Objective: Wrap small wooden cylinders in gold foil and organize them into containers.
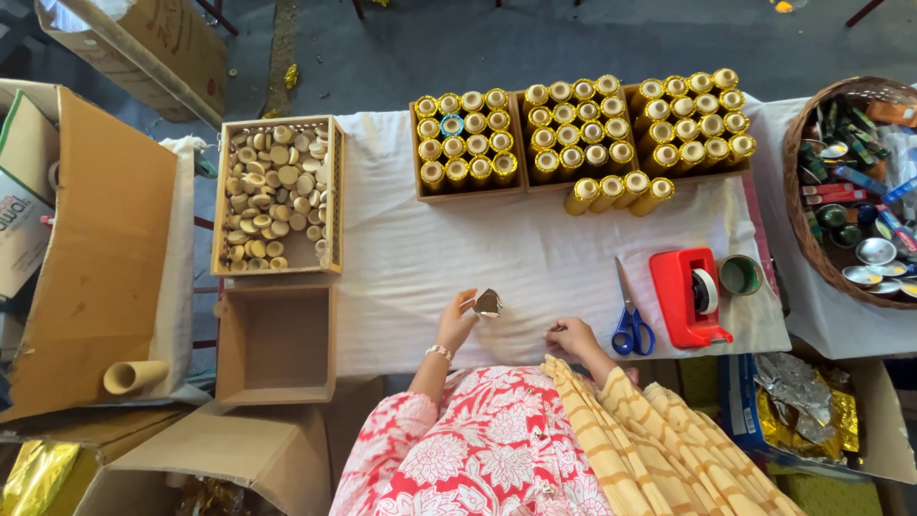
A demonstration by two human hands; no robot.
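My left hand [457,320] holds up a small folded piece of silvery foil [488,303] by its fingertips, just above the white cloth [478,248] on the table. Resting on the cloth to its right, my right hand [571,335] has its fingers curled; whether it pinches anything I cannot tell. Three cardboard trays of upright gold-wrapped tubes [465,137] stand along the far side, and several loose gold tubes [618,193] lie in front of them.
Blue-handled scissors [629,320], a red tape dispenser [690,296] and a tape roll [739,274] lie at the right. A wicker basket [798,205] of small items sits far right. A wooden box of round discs [275,196] and an empty box [275,346] stand left.
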